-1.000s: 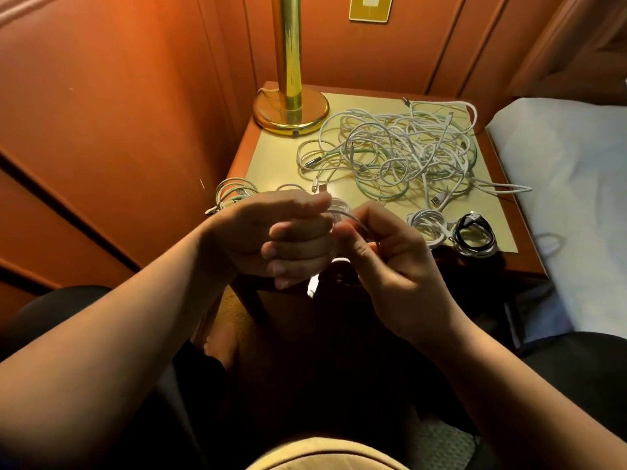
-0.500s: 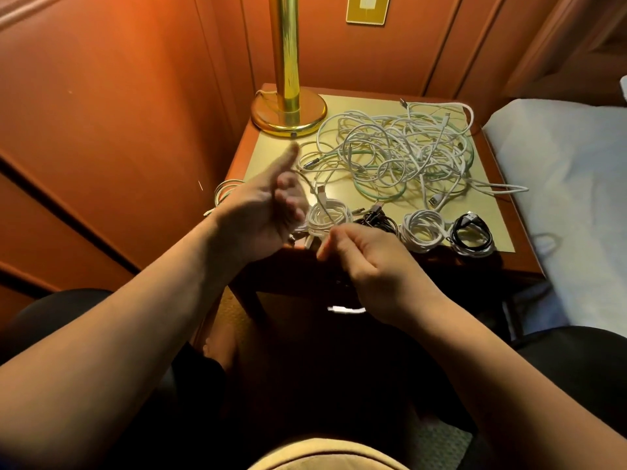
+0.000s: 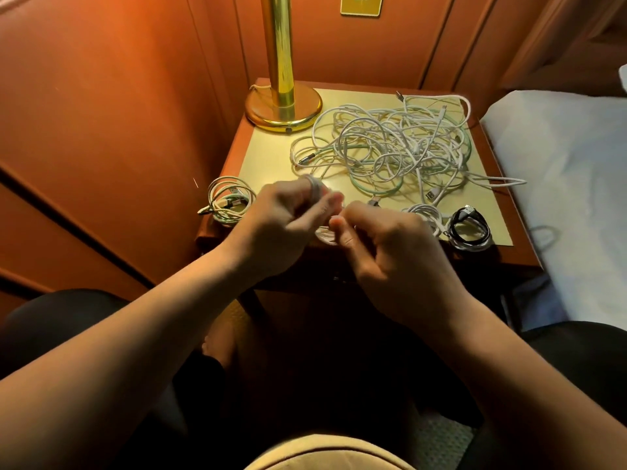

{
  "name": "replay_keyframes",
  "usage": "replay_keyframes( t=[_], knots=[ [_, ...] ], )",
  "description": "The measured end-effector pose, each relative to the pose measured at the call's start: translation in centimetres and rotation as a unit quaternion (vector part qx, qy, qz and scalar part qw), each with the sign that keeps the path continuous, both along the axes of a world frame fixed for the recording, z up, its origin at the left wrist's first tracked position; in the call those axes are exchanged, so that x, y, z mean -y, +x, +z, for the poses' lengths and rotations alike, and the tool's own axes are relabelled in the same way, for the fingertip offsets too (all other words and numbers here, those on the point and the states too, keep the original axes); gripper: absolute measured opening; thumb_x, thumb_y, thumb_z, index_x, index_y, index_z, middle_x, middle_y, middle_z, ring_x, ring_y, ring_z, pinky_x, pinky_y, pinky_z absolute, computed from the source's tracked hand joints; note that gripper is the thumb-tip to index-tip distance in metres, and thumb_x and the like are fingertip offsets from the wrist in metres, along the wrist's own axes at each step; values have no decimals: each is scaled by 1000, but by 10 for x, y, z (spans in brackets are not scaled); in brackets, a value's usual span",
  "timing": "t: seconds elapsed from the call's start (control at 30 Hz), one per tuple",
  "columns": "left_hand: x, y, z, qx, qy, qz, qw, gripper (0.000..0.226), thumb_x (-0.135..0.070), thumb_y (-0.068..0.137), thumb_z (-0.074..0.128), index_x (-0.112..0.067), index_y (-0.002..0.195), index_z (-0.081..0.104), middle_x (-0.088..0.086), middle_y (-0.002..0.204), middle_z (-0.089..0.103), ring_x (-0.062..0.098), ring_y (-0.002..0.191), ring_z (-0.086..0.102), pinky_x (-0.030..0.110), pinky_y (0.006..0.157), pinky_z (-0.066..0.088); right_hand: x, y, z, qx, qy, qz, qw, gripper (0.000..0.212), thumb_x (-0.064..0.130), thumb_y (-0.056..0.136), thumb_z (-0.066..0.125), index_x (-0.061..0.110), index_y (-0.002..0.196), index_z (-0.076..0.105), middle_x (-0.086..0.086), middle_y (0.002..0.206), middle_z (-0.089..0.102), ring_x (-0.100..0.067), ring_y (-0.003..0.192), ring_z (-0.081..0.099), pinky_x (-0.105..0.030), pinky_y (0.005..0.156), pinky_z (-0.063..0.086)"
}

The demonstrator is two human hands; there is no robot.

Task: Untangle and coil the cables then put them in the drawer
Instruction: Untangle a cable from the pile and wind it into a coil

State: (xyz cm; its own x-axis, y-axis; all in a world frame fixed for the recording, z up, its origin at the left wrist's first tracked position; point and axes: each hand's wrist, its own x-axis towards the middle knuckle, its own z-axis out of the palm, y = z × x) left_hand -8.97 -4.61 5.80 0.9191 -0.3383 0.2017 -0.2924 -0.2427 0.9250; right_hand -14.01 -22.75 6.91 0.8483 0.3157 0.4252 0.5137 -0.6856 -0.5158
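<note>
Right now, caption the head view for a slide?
Both hands wind a white cable beside the tangled pile on the nightstand.

I have one view only, from the wearer's head, wide-angle, looking forward and steeply down. Both forearms reach in from the bottom edge; the worktop (image 3: 271,157) sits close ahead, set in a panelled corner.

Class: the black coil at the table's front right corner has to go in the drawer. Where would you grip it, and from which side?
Pinch across the bundled loops of the black coil on its near arc, coming from above and in front. It lies flat with an open centre, so a finger fits inside and all the turns stay together.
</note>
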Motion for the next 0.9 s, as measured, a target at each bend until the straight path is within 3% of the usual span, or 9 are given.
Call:
replay_keyframes(
  t=[0.07,0.13,0.23,0.3,0.43,0.53,0.63,0.83,0.9],
  knots=[
    [3,-4,2,-63,19,-50,997,45,-34,104,51,1,80,66,13,72,65,24,64,60,35,62,49,9,7,2,8,-6,-19,1000,10,26,102,60,16,102,61,6,68,56,-9,56,48,-28,53,37],
    [2,-1,5,-128,9,-105,986,57,-41,108,42,-1,72,62,13,63,60,22,57,58,30,61,47,15,11,4,-36,2,-8,999,22,30,98,63,19,116,59,6,63,52,-8,53,48,-28,50,41],
    [-4,-2,9,-177,-2,-161,971,55,-41,104,45,-6,63,56,8,51,48,22,49,53,27,56,47,22,14,7,-156,26,87,984,32,29,92,61,41,122,63,9,59,53,-7,52,45,-25,50,38],
    [-6,-3,9,-192,0,-191,963,52,-41,104,48,-18,58,59,3,48,45,19,47,52,29,56,45,24,16,4,-174,14,128,976,35,26,97,64,56,114,59,7,60,46,-6,54,40,-19,50,31],
    [-15,4,5,-206,12,-256,944,51,-46,97,64,-15,57,55,5,46,48,18,42,53,26,52,43,21,18,-7,-163,2,136,977,13,30,99,66,32,112,64,8,62,42,-7,56,39,-23,54,31],
    [-20,11,-1,-232,3,-316,920,57,-51,76,84,-3,58,60,8,49,57,16,41,55,21,47,43,19,16,-6,-134,5,136,982,19,42,92,68,31,107,66,10,63,38,-7,56,37,-23,54,32],
    [-20,17,-10,-255,-34,-339,905,70,-39,63,93,16,60,50,12,49,59,15,41,57,19,46,46,12,11,0,-57,-17,105,993,27,43,85,73,20,99,69,16,61,36,-2,53,38,-18,53,30],
    [-15,17,-31,-337,-209,-411,821,20,-10,73,85,-5,65,68,14,47,48,15,51,63,24,56,55,1,5,3,-2,-37,81,996,18,30,82,70,16,82,59,16,65,39,-10,55,40,-22,53,31],
    [-12,14,-35,-341,-220,-384,829,22,9,75,68,-10,64,70,6,46,52,10,47,60,22,54,54,-1,4,2,-3,-20,72,997,17,28,82,69,18,80,56,15,63,39,-10,54,38,-20,53,30]
  ],
)
